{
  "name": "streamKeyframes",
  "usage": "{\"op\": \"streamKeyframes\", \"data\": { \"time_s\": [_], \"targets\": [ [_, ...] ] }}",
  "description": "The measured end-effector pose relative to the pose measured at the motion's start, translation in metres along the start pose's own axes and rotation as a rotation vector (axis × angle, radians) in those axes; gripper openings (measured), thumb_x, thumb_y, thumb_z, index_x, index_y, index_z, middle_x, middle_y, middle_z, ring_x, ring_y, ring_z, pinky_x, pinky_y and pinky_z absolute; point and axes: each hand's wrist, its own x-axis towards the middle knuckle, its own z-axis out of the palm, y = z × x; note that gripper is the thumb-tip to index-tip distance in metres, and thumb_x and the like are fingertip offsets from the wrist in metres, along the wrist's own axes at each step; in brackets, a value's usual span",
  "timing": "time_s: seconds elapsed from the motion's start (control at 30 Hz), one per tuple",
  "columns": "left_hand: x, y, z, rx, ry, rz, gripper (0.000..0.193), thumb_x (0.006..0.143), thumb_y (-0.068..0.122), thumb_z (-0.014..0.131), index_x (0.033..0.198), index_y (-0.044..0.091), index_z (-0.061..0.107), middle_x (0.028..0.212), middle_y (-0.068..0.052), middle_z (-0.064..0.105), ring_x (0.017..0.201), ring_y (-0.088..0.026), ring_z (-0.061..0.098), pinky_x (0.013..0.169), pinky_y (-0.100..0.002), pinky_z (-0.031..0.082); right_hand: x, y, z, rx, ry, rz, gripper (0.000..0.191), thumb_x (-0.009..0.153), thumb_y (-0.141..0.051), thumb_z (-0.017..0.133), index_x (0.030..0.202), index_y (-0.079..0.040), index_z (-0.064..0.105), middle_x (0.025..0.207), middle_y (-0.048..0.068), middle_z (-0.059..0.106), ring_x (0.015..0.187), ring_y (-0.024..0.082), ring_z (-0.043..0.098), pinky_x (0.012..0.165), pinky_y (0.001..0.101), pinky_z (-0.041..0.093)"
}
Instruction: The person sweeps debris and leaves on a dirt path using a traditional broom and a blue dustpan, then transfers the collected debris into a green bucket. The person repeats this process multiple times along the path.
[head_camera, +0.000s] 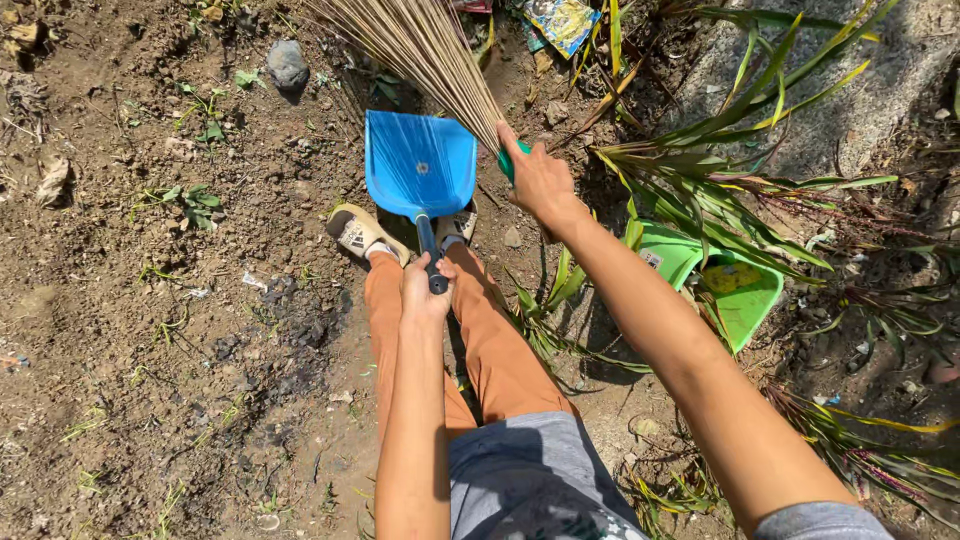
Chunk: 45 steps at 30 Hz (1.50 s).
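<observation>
Sweeping barely begun, dustpan (420, 165) bare.
Left hand (424, 290) grips its handle, right hand (540, 180) clasps the broom (425, 50) (litter (560, 20) lies unswept beyond).

An outdoor yard — bare dirt (150, 330), weeds, long-leaved plants (720, 190).

Both arms outstretched downward, left hand (425, 290) and right hand (538, 180) with fingers curled tight.
</observation>
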Motion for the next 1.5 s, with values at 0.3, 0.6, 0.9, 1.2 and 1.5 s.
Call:
{"op": "streamKeyframes", "data": {
  "time_s": [0.3, 0.6, 0.9, 1.2, 1.5],
  "targets": [
    [0.033, 0.0, 0.09, -0.324, 0.042, 0.054, 0.015, 0.108, 0.013, 0.039, 0.116, 0.001, 0.034, 0.097, -0.014, 0.046, 0.065, -0.019, 0.053, 0.051, -0.029, 0.052, -0.111, 0.072, 0.044, -0.218, -0.222, 0.016, 0.112, 0.082, -0.018, 0.076, 0.164, -0.034, 0.003, 0.118, 0.027, 0.06, 0.081, 0.042, 0.072, 0.064, 0.0478, 0.061],
    [0.042, -0.009, 0.027, -0.044, -0.042, 0.075, 0.023, 0.106, 0.013, 0.047, 0.12, 0.003, 0.031, 0.086, -0.01, 0.044, 0.067, -0.019, 0.05, 0.052, -0.031, 0.05, -0.232, 0.14, 0.032, 0.153, -0.342, 0.22, 0.119, 0.074, -0.027, 0.085, 0.16, -0.045, 0.005, 0.145, 0.023, 0.048, 0.102, 0.045, 0.067, 0.083, 0.0514, 0.059],
    [-0.041, 0.14, -0.016, 0.812, 0.163, 0.225, 0.026, 0.105, 0.015, 0.046, 0.127, 0.002, 0.04, 0.081, -0.006, 0.057, 0.059, -0.009, 0.052, 0.045, -0.021, 0.044, -0.116, 0.123, 0.034, 0.658, -0.006, 0.221, 0.111, 0.078, -0.022, 0.077, 0.165, -0.03, 0.008, 0.111, 0.027, 0.071, 0.106, 0.045, 0.068, 0.098, 0.0499, 0.051],
    [-0.016, 0.225, 0.092, 1.152, 0.398, 0.259, 0.03, 0.104, 0.008, 0.04, 0.131, -0.004, 0.036, 0.082, -0.005, 0.054, 0.059, -0.009, 0.053, 0.045, -0.021, 0.048, -0.032, 0.016, 0.057, 0.81, -0.109, 0.285, 0.12, 0.072, -0.036, 0.079, 0.163, -0.016, 0.003, 0.137, 0.034, 0.057, 0.12, 0.048, 0.061, 0.105, 0.0459, 0.046],
    [-0.003, 0.293, 0.142, 1.221, 0.343, 0.027, 0.02, 0.107, 0.011, 0.035, 0.122, -0.003, 0.036, 0.084, -0.005, 0.054, 0.061, -0.007, 0.052, 0.044, -0.019, 0.046, -0.171, 0.003, 0.034, 0.948, -0.251, 0.425, 0.111, 0.07, -0.031, 0.074, 0.164, -0.03, 0.014, 0.128, 0.027, 0.068, 0.119, 0.037, 0.067, 0.105, 0.0413, 0.047]
  ]
}}
